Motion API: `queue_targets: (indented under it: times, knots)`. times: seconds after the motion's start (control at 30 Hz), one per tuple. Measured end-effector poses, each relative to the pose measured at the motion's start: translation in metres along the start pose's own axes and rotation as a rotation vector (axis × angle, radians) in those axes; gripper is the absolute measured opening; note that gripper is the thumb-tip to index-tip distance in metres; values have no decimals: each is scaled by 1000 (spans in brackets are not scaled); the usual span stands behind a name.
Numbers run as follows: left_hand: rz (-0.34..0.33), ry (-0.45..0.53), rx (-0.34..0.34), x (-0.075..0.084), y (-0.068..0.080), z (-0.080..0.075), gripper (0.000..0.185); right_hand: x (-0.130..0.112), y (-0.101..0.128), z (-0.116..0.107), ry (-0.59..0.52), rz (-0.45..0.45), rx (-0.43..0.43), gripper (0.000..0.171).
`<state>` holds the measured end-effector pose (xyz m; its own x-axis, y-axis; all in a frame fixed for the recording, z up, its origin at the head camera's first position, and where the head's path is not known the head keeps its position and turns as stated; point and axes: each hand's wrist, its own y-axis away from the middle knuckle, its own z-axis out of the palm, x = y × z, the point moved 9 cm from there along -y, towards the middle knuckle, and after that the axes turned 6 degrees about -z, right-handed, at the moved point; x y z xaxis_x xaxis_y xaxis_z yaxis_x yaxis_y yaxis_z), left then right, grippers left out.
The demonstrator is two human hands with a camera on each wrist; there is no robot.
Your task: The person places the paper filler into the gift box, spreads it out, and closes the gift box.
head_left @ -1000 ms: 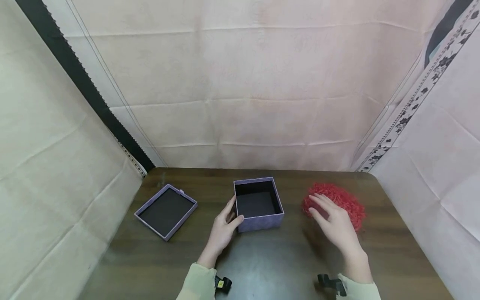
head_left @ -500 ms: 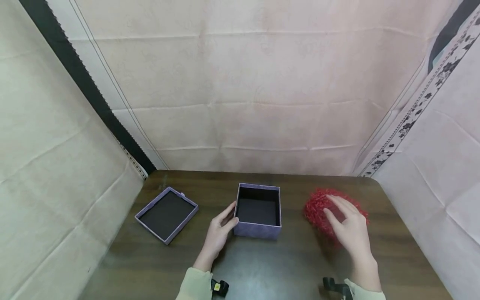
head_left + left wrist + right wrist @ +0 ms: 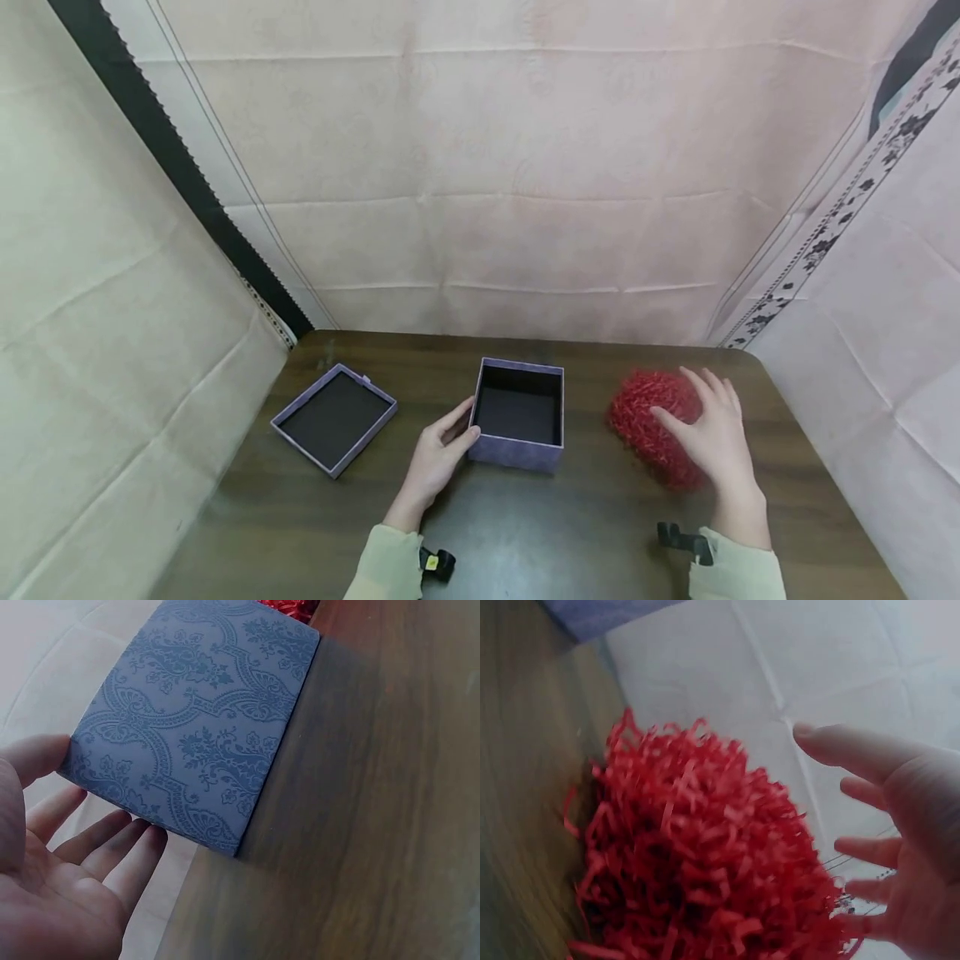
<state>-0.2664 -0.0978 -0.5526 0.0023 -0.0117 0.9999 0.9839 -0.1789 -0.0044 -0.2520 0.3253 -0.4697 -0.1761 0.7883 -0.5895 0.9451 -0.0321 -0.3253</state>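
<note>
A purple patterned box (image 3: 517, 452) stands without its lid in the middle of the table, its black inside facing up. At its left wall is my left hand (image 3: 437, 454), the thumb at the front corner by the rim and the straight fingers touching the side, as the left wrist view also shows on the patterned wall (image 3: 195, 720). A heap of red shredded paper (image 3: 651, 425) lies to the right of the box. My right hand (image 3: 712, 429) is spread at the heap's right side, and in the right wrist view its fingers (image 3: 870, 847) are extended beside the paper strands (image 3: 705, 855).
The matching purple lid (image 3: 333, 421) lies at the left of the dark wooden table (image 3: 525, 533), its black inside up. Pale cloth (image 3: 480, 167) hangs behind and on both sides of the table.
My right hand has drawn back to the right from over the red paper, and the heap now reaches further toward me. The box has turned slightly to sit squarer, with my left hand staying at it.
</note>
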Motion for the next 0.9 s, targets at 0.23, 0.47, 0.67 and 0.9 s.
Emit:
queue_targets:
  times: [0.23,0.47,0.67,0.9]
  knots:
    - [-14,3,10,-2,2,0,54,23,-5,19,78,79,-201,108]
    - [-3,5,7,-3,2,-1,54,35,-1,33,103,103,-322,120]
    - [9,1,-3,-4,0,0,56,41,1,36,119,113,-345,122]
    - [-13,-10,7,-1,0,3,53,39,-1,34,131,115,-328,101]
